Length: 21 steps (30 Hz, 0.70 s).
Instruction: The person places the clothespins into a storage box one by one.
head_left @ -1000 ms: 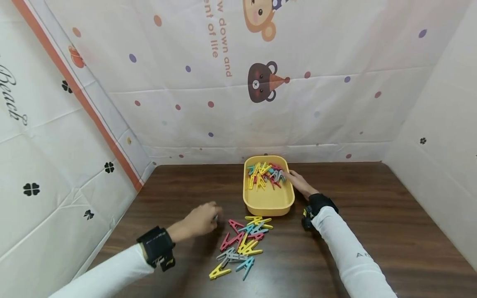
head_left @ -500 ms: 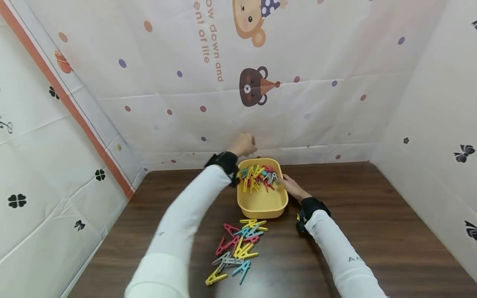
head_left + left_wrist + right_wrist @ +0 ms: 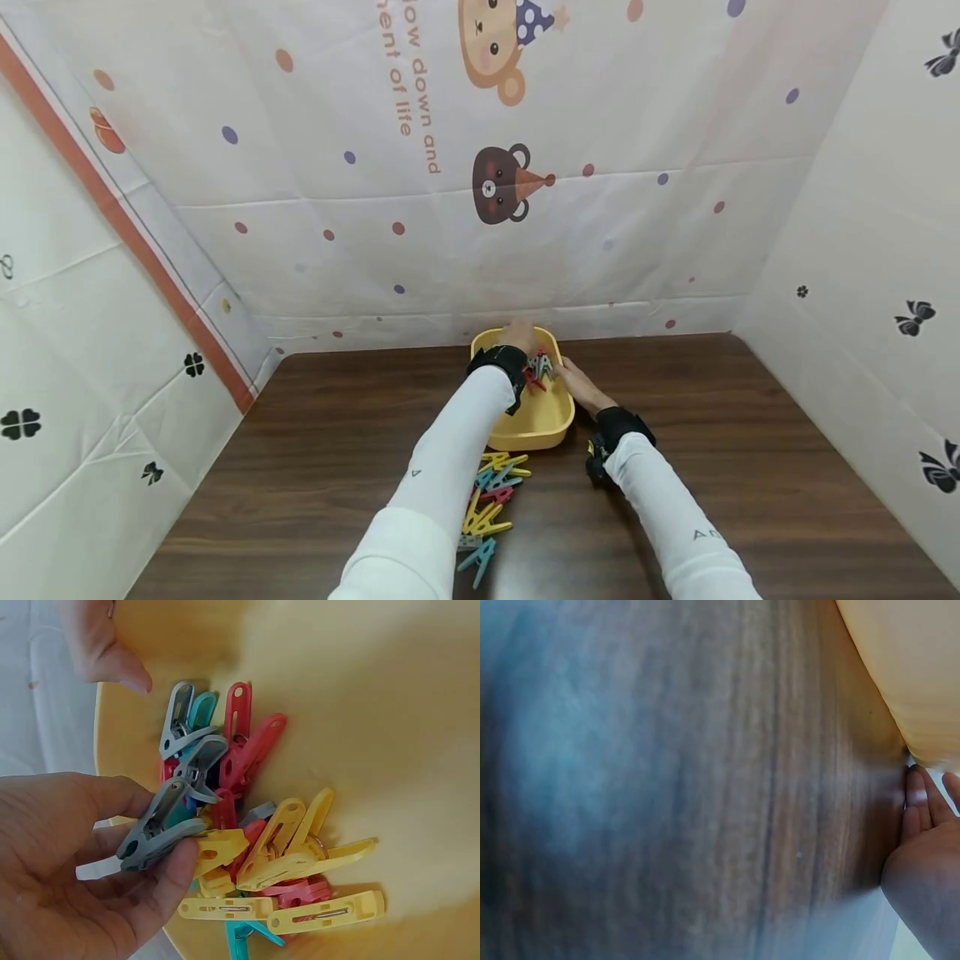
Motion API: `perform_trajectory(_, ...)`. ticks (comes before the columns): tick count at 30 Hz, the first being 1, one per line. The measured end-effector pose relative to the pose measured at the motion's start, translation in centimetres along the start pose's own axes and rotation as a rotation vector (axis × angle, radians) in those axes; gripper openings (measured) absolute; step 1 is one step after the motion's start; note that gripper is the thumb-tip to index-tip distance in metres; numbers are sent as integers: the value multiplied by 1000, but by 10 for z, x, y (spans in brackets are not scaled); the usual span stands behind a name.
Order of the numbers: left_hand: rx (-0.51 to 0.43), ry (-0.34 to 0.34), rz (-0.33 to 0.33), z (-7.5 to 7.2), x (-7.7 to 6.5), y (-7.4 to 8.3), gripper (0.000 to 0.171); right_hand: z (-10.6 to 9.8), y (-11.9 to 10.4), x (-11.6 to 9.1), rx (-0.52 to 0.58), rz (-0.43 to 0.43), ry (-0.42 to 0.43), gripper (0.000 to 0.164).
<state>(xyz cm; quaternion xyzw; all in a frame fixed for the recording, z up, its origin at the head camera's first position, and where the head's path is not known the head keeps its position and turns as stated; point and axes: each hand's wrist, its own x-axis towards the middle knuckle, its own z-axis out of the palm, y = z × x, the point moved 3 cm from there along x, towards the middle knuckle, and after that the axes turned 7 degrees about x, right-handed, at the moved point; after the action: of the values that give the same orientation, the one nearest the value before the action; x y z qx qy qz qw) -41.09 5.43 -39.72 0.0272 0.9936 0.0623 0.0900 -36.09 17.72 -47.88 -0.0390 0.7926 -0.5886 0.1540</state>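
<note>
Over the far end of a yellow plastic bin, my left hand pinches a grey clothespin between thumb and fingers. Right beneath it in the left wrist view lies a pile of clothespins: yellow ones, red ones and other grey ones. My right hand holds the bin's right side; in the left wrist view one digit reaches over the rim, and in the right wrist view its fingers lie along the outer wall. My left forearm hides part of the bin.
Loose clothespins lie on the brown wooden table in front of the bin, among them yellow ones and a blue one; my left sleeve covers others. A printed cloth hangs behind the table's far edge.
My left hand has moved from beside the loose clothespins, up past the bin's far left corner, then down over the bin. The right hand has stayed at the bin's side.
</note>
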Motion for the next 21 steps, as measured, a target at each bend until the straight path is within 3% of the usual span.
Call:
perform_trajectory(4, 23, 5, 28, -5, 2, -5, 30, 0, -1, 5, 24, -4, -4, 65)
perform_trajectory(6, 48, 16, 76, -12, 0, -10, 26, -2, 0, 7, 40, 4, 1, 64)
perform_trajectory(9, 64, 39, 178, -29, -15, -31, 21, 0, 1, 10, 62, 10, -14, 64)
perform_trajectory(11, 63, 57, 256, -43, -33, -49, 17, 1, 1, 10, 80, 11, -34, 65)
perform_trajectory(15, 101, 66, 395, -63, -82, -93, 16, 0, 0, 10, 96, 15, -66, 67)
perform_trajectory(18, 158, 20, 470, -62, -121, -126, 15, -2, -2, 9, 89, 24, -76, 67)
perform_trajectory(21, 162, -73, 503, -48, -158, -154, 9, -2, -5, 11, 68, 25, -96, 68)
